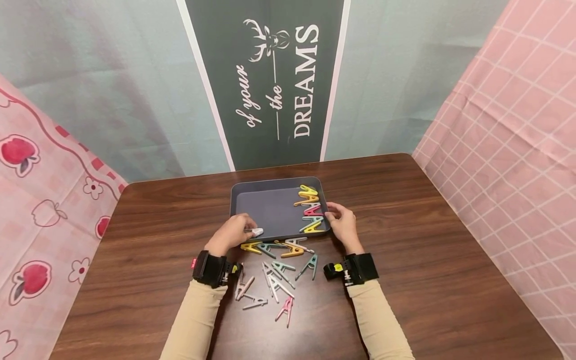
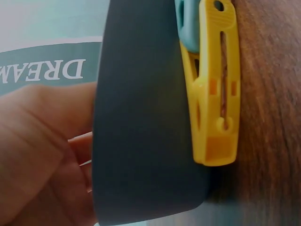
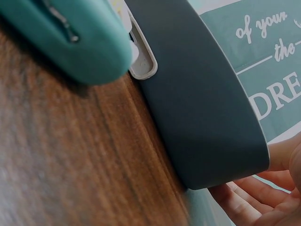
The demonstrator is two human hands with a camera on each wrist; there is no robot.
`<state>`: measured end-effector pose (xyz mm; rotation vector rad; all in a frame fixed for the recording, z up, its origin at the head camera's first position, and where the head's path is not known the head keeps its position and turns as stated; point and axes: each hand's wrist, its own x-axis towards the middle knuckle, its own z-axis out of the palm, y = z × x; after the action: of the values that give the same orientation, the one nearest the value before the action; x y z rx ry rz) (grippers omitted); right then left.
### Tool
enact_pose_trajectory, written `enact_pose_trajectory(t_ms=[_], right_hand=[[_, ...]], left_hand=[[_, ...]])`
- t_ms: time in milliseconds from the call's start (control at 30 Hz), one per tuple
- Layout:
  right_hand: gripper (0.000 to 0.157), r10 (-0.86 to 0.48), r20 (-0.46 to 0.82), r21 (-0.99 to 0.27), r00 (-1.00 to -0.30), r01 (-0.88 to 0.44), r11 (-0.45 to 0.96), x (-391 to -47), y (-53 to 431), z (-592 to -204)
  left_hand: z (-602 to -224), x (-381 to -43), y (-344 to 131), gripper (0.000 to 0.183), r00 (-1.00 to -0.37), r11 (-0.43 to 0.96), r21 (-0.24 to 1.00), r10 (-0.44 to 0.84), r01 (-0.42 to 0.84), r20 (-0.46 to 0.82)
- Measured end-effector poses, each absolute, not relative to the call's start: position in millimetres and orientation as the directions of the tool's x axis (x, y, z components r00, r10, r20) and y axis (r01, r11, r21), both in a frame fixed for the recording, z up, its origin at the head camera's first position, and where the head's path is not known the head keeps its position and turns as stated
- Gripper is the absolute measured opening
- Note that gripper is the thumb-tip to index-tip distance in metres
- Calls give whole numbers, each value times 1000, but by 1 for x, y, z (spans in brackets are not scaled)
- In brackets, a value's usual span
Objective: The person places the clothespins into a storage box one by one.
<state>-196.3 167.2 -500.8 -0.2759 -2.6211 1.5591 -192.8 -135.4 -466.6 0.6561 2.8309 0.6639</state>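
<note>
A dark grey tray (image 1: 272,207) stands on the table, with a row of coloured clothespins (image 1: 310,211) along its right side. Inside the tray's front left corner, my left hand (image 1: 232,232) pinches a white clothespin (image 1: 257,232). In the left wrist view the tray wall hides the fingertips of that hand (image 2: 42,146). My right hand (image 1: 344,223) holds the tray's right edge near the front corner; in the right wrist view its thumb goes behind the wall while the other fingers stay outside. A yellow clothespin (image 2: 218,94) lies against the tray's front wall.
Several loose clothespins lie before the tray, among them a teal one (image 1: 308,266), a grey one (image 1: 255,302) and a pink one (image 1: 285,311). The brown wooden table (image 1: 405,250) extends to both sides. Printed curtains (image 1: 382,85) hang behind it.
</note>
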Motion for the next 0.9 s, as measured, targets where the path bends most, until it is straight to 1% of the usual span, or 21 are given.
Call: enact_pose_trajectory(t_ms=[200,433,633,900], right_hand=[[33,199,-25,-880,-980,116,460,-197,166,-501],[32,200,-6,-878,-980,101,468,-197,167,-502],[33,202,-12,-878,-979,107,466,-197,167,-502],[33,201,-24,-875,-979,118,469,-197,166,-503]], left_hand=[[-468,-191,-135,12,-892,794,476,449,379,-39],[-473,-189,-135,17,-883,779,478,469,406,-13],[-474,-184,-139,19,-895,763,498,442,411,62],[-473,-178,-143,18,-893,735,520,424,436,149]])
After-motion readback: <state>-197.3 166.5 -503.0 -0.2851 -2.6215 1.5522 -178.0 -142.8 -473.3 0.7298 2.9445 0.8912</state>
